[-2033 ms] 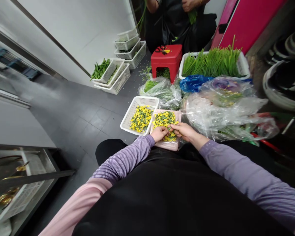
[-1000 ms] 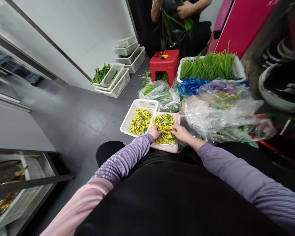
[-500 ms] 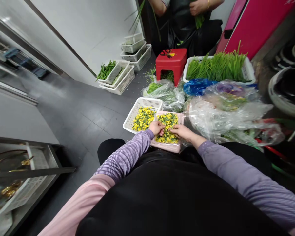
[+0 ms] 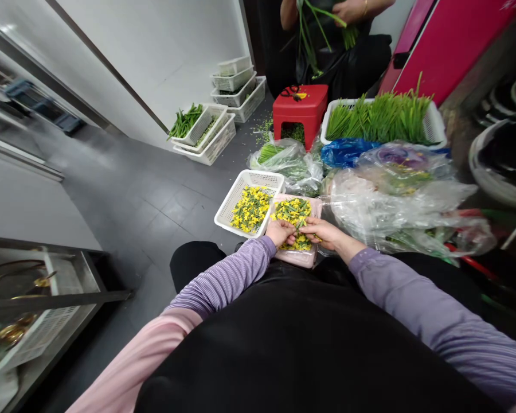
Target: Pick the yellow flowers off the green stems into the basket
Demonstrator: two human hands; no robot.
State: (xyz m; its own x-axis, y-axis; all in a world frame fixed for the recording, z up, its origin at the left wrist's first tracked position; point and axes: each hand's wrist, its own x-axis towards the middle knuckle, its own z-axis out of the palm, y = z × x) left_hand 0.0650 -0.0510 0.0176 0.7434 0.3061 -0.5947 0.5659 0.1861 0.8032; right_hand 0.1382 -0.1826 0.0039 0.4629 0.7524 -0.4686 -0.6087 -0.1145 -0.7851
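In front of my lap lies a pale pink tray (image 4: pixel 307 261) heaped with small yellow flowers (image 4: pixel 293 210) on green stems. Over its near half, my left hand (image 4: pixel 280 232) is closed, fingertips pinched together at the middle of the heap. Coming in from the other side, my right hand (image 4: pixel 322 232) pinches a small green-stemmed flower (image 4: pixel 300 227) close to the left fingertips. What the left fingers hold is largely hidden. Touching the tray's left side, a white perforated basket (image 4: pixel 229 213) holds more of the yellow flowers.
Plastic bags (image 4: pixel 370 201) of greens crowd the right. Behind them stand a red stool (image 4: pixel 300 103) with scissors (image 4: pixel 289 92) on it and a white basket (image 4: pixel 436 123) of long green stalks. White baskets (image 4: pixel 215 150) stand by the wall. Opposite sits a co-worker (image 4: pixel 327 69) handling greens.
My left hand has shifted slightly right and nearer to me; the fingertips of both hands are now closer together. The co-worker's long greens have swung to the right, in front of their body.
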